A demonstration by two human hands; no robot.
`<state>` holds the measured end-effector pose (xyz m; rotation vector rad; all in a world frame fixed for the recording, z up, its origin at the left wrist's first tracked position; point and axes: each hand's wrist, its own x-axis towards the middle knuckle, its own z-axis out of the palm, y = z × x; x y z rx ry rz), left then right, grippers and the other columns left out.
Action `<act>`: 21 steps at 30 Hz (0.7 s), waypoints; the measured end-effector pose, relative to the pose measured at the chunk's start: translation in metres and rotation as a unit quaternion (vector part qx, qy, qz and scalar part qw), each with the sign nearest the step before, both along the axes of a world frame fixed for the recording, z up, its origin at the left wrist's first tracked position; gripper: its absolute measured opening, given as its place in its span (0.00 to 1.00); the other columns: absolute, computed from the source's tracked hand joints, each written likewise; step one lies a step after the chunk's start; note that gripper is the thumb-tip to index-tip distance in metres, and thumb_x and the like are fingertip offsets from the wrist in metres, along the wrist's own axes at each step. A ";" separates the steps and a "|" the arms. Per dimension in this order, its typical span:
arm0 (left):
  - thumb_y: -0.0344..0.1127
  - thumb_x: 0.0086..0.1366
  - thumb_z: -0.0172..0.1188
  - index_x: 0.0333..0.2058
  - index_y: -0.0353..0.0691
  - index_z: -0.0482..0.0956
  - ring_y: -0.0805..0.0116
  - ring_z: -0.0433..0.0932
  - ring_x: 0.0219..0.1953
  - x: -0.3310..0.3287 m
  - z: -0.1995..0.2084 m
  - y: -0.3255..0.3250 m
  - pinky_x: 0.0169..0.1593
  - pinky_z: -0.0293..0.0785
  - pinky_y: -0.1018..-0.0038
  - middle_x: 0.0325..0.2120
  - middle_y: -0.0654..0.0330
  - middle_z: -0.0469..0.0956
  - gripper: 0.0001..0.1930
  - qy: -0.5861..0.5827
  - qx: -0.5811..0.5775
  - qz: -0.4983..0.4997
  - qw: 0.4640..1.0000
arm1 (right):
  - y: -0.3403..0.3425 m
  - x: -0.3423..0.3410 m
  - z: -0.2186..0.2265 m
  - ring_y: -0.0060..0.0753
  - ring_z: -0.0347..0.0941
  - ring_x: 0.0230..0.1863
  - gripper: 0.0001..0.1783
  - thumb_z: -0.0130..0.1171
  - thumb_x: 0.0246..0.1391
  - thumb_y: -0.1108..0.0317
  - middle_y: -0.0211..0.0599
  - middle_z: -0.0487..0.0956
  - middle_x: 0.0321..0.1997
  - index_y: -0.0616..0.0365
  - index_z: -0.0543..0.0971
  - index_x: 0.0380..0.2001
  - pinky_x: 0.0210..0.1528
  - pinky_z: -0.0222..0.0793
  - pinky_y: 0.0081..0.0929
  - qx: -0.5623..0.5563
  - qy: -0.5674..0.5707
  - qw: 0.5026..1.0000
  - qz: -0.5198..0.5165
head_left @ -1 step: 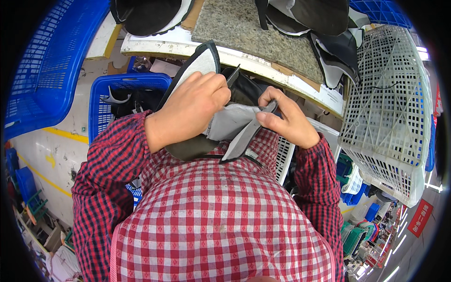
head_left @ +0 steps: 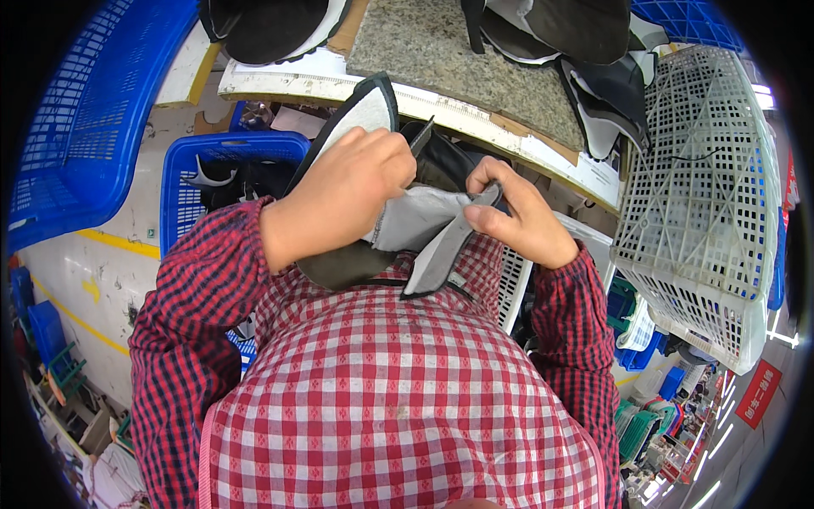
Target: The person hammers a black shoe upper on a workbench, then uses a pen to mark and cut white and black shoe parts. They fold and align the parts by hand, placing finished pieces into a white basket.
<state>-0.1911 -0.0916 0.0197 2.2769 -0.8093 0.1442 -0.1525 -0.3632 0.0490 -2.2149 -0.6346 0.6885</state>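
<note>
Above my lap I hold a black shoe upper (head_left: 420, 222) with grey lining. Closed fingers of my left hand (head_left: 352, 191) grip its left part, where a pointed black-edged piece with pale lining rises beyond the knuckles. My right hand (head_left: 521, 216) pinches the folded grey edge on the right between thumb and forefinger. A narrow grey flap with a dark border hangs from that pinch toward my apron (head_left: 398, 365). The fingertips of my left hand are hidden behind the hand and the material.
A worktable (head_left: 441, 76) with a stone-like slab lies ahead. More black and grey uppers (head_left: 577, 34) are piled at its right, others (head_left: 275, 30) at its left. Blue baskets (head_left: 174, 161) stand on the left; a white perforated crate (head_left: 695, 195) is on the right.
The lower tip of the hanging grey flap has shifted slightly down and to the right. Both hands keep nearly the same place and grip.
</note>
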 end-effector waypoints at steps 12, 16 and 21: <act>0.26 0.56 0.67 0.34 0.34 0.74 0.51 0.73 0.47 -0.010 -0.005 -0.033 0.53 0.68 0.61 0.38 0.54 0.75 0.10 -0.050 -0.030 0.052 0.997 | 0.046 0.006 0.052 0.38 0.79 0.42 0.10 0.70 0.40 0.67 0.33 0.83 0.32 0.53 0.84 0.30 0.48 0.73 0.36 -0.119 -0.468 0.852 0.202; 0.22 0.53 0.67 0.32 0.32 0.75 0.50 0.73 0.47 -0.025 -0.014 -0.033 0.51 0.70 0.61 0.41 0.52 0.74 0.10 -0.050 -0.078 0.132 0.987 | 0.068 0.009 0.031 0.40 0.81 0.36 0.14 0.75 0.40 0.59 0.31 0.81 0.28 0.51 0.82 0.28 0.37 0.75 0.38 -0.254 -0.355 0.873 0.217; 0.19 0.52 0.67 0.32 0.32 0.76 0.51 0.74 0.45 -0.045 -0.032 -0.020 0.46 0.72 0.62 0.40 0.52 0.74 0.10 -0.025 -0.116 0.177 0.977 | 0.076 0.005 0.014 0.38 0.82 0.35 0.13 0.74 0.42 0.60 0.28 0.80 0.30 0.49 0.82 0.31 0.34 0.75 0.37 -0.140 -0.328 0.903 0.242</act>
